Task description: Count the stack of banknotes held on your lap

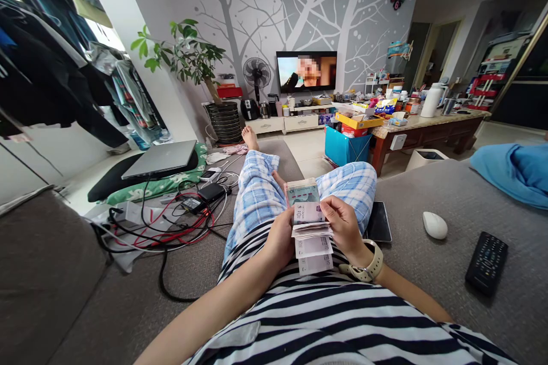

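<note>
Above the lap, the left hand (280, 239) clasps the edge of the paper notes (309, 214), and the right hand (343, 227) pinches their other edge, thumb against fingers; the flat, thin sheets hang in overlapping rectangles. Beneath lie striped cloth (342, 319) and plaid trousers (259, 191). On the grey woven sofa (411, 285) rest a dark slab phone (379, 222), a smooth oval mouse (435, 225) and a black remote (487, 263).

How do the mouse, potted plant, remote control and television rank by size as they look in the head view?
1. Potted plant
2. Television
3. Remote control
4. Mouse
Apparent size only.
</note>
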The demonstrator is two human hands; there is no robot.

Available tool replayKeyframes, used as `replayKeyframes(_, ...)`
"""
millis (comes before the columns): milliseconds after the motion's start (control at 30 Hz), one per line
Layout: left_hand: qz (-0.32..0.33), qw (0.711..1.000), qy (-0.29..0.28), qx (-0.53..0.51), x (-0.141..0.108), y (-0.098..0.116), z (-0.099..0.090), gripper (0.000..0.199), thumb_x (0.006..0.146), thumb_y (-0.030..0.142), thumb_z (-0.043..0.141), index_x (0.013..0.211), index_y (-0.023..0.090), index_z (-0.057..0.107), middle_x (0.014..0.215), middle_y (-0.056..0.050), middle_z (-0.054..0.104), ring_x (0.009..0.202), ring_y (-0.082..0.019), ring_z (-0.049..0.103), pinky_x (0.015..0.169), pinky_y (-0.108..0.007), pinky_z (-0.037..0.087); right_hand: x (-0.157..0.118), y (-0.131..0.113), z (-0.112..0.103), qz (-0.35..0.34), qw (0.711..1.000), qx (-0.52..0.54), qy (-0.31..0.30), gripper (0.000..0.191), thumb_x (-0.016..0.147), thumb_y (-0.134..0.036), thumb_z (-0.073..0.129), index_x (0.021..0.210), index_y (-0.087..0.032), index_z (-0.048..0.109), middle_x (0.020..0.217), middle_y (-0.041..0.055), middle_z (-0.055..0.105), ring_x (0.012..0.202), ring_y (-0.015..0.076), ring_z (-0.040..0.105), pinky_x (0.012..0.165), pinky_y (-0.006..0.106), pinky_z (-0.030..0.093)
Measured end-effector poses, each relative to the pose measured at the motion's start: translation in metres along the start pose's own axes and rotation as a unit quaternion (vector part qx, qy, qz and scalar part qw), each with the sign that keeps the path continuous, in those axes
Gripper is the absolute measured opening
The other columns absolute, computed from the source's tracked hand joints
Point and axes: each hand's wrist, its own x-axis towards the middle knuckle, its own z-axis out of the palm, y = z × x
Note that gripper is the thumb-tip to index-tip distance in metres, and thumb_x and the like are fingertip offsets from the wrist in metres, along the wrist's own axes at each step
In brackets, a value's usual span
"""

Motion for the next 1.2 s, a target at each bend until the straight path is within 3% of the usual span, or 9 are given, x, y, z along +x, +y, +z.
replayKeyframes(133,-0.013,0.999,-0.029,-0.003,0.0002,-0.0008,0.0008,0.020,0.072,0.023,0.063,0.089,0.014,0.070,0.074,-0.006,0.074,0.080,-0.028,0.069,0.070,-0.035,0.053,-0.0002,-0.0009,0.0002,-0.003,1.000,0.001,0.000,0.031,0.092,-0.041,0.051,0.070,-0.019,0.054,0.061,-0.0028,0.047,0.058,0.0124,0.042,0.054,0.025,0.033)
replayKeyframes(367,-0.038,0.999,-0.012,-0.017,0.0026,-0.0034,-0.0042,0.025,0.081,0.023,0.058,0.103,0.023,0.069,0.080,-0.002,0.075,0.089,-0.030,0.070,0.071,-0.038,0.055,-0.0009,-0.0039,0.0009,0.001,1.000,0.005,0.009,0.031,0.091,-0.042,0.053,0.070,-0.019,0.055,0.060,-0.0029,0.046,0.057,0.0123,0.041,0.054,0.025,0.033)
replayKeyframes(567,-0.050,0.998,-0.018,-0.032,0.0040,-0.0024,-0.0028,0.025,0.082,0.024,0.055,0.099,0.010,0.068,0.081,-0.010,0.075,0.084,-0.028,0.071,0.077,-0.038,0.054,-0.0033,0.0005,0.0015,0.008,0.997,0.070,-0.013,0.038,0.094,-0.046,0.049,0.070,-0.018,0.060,0.056,-0.0020,0.051,0.050,0.0110,0.041,0.051,0.026,0.032)
replayKeyframes(967,-0.037,0.998,-0.012,-0.041,0.0033,-0.0013,-0.0011,0.022,0.083,0.020,0.053,0.092,0.009,0.070,0.079,-0.009,0.075,0.078,-0.025,0.071,0.076,-0.033,0.054,-0.0028,-0.0006,0.0008,0.023,0.998,0.046,-0.028,0.024,0.088,-0.036,0.062,0.071,-0.019,0.059,0.060,-0.0016,0.059,0.057,0.0125,0.054,0.055,0.025,0.040)
replayKeyframes(1200,-0.050,0.997,-0.028,-0.047,-0.0002,-0.0005,-0.0007,0.022,0.082,0.021,0.056,0.096,0.010,0.070,0.078,-0.008,0.075,0.080,-0.025,0.071,0.077,-0.033,0.053,0.0008,0.0048,0.0020,0.036,0.998,0.032,0.031,0.021,0.080,-0.035,0.069,0.073,-0.019,0.057,0.063,-0.0038,0.053,0.056,0.0107,0.048,0.053,0.024,0.038)
